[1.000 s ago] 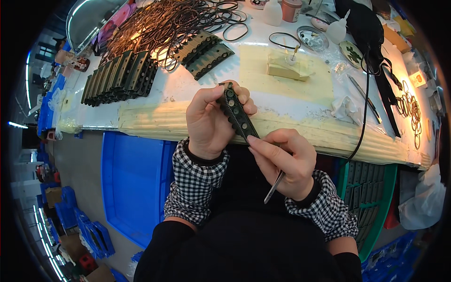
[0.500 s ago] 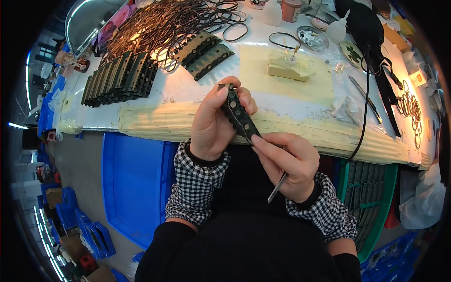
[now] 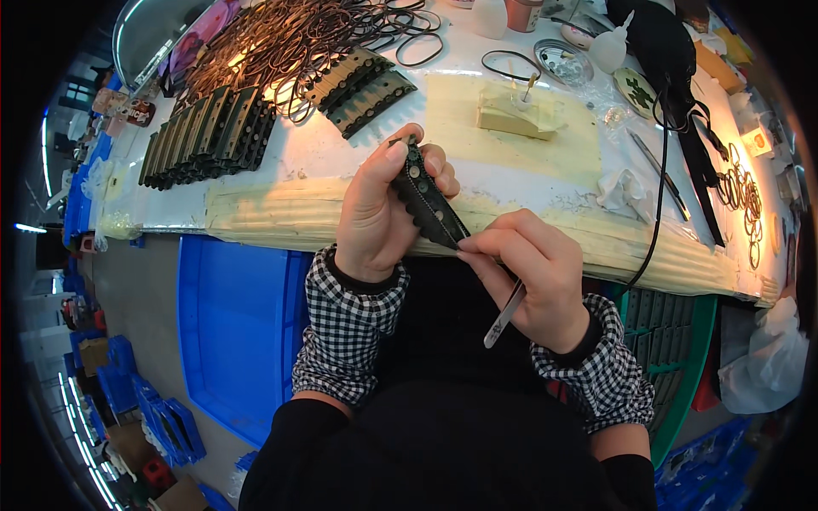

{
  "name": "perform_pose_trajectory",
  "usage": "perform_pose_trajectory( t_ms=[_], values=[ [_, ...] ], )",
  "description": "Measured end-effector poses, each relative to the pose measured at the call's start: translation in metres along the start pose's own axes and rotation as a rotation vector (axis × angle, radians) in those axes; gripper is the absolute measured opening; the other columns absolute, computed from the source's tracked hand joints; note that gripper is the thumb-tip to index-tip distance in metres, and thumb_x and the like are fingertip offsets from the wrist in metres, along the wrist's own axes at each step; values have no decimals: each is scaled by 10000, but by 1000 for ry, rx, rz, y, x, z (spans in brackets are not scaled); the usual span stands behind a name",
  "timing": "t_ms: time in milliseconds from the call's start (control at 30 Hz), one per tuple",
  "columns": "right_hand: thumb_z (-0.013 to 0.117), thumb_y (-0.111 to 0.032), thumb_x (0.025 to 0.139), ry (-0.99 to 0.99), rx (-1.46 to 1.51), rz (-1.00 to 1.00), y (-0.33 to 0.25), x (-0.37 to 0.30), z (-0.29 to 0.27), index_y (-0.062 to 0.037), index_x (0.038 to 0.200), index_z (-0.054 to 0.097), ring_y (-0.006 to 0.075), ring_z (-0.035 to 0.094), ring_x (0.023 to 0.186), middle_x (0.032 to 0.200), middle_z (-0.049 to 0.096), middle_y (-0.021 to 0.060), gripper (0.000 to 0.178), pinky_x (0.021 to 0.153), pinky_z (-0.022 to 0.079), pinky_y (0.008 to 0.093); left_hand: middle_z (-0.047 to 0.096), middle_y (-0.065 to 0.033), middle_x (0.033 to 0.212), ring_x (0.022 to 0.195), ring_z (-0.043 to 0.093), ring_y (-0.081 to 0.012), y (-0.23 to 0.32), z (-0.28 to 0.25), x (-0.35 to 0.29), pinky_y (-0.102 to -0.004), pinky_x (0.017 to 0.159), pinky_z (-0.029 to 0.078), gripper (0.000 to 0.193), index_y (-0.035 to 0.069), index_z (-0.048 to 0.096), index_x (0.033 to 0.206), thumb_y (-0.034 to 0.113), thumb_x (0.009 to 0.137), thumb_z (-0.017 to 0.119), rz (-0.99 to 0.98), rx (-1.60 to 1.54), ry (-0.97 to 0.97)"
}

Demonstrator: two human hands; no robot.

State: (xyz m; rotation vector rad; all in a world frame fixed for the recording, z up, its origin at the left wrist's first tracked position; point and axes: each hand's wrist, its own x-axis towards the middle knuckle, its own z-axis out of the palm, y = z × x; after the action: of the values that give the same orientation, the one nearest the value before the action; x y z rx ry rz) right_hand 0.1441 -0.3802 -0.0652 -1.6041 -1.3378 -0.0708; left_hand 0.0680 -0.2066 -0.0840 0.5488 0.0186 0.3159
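Note:
A dark green, strap-like piece (image 3: 430, 207) with a scalloped edge, round metal studs and a beaded line along it is held up at a slant over the table's front edge. My left hand (image 3: 366, 220) is closed around its upper end, thumb in front and fingers curled behind. At the lower end, my right hand (image 3: 543, 277) pinches the tip between thumb and fingertips. Metal tweezers (image 3: 504, 317) are tucked in that same right hand, their rounded end sticking out below the palm. Whether a small part sits between the right fingertips is hidden.
Similar studded pieces stand in a row (image 3: 209, 136) at the left, beside two more (image 3: 362, 89) and a heap of brown cords (image 3: 281, 38). A pale block (image 3: 515, 117) lies mid-table. A blue tray (image 3: 230, 332) and a green crate (image 3: 703, 341) flank my lap.
The strap-like piece turns slightly in my left hand, showing more of its scalloped edge. My right hand rolls a little, still pinching the tip, and the tweezers' rounded end shifts upward.

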Motion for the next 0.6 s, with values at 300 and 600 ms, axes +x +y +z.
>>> perform_pose_trajectory(
  t_ms=[300,600],
  values=[
    [724,-60,719,-44,-147,-67,2,-9,1,-55,871,630,207,551,565,803,584,42,179,515,442,309,487,-34,927,881,466,-165,1,4,1,-318,838,392,235,108,482,1193,229,998,429,-2,34,22],
    [724,-47,647,-11,-310,-200,2,-13,0,-39,889,661,168,527,547,803,588,28,249,499,412,292,490,-45,954,897,460,-177,0,-1,1,-329,851,393,280,90,467,1246,230,1012,401,-13,20,-5]
  ],
)
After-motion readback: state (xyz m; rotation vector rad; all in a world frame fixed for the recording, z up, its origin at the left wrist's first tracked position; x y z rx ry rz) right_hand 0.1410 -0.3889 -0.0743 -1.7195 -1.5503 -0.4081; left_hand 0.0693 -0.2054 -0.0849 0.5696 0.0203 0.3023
